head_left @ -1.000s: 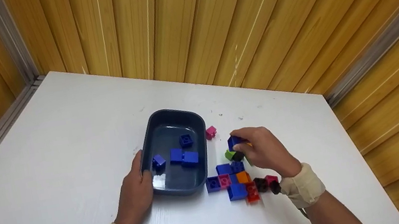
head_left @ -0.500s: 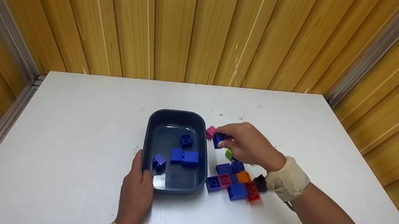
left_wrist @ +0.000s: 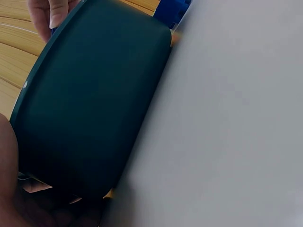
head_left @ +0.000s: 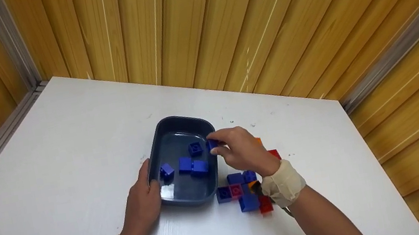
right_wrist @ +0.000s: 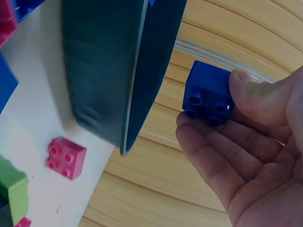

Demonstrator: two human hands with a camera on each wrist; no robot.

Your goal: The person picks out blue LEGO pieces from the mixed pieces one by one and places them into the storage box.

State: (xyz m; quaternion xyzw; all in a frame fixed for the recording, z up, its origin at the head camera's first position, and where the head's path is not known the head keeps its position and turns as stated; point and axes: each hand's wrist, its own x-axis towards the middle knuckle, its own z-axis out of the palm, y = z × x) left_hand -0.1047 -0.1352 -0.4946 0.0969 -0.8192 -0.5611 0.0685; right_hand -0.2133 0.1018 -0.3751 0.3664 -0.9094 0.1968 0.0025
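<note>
While working up against yellow wood-look walls (head_left: pixel 177 25), using a plain white table (head_left: pixel 82 147) as the workspace. Having a dark blue tray (head_left: pixel 174 138) sitting roughly mid-table, open at the top and rounded at the corners. Gripping that tray by its left side with the left hand (head_left: pixel 141 199), hooking the thumb at the rim. Pinching a blue brick (right_wrist: pixel 208 87) with the right hand (head_left: pixel 240 150), so running a pretty narrow grip there, just thumb against fingers. Holding it up over the tray's right-hand rim, honestly right at the edge. Leaving a mixed bunch of bricks (head_left: pixel 249 203) on the table just right of the tray, mostly blue plus some pink, red and orange. Wearing beige wraps (head_left: pixel 284 183) on both wrists, btw. Counting four blue bricks (head_left: pixel 185 164) inside the tray, including two touching each other. Also spotting a pink brick (right_wrist: pixel 66 158) near the tray and part of a lime green brick (right_wrist: pixel 19 194) in the right wrist view.
</note>
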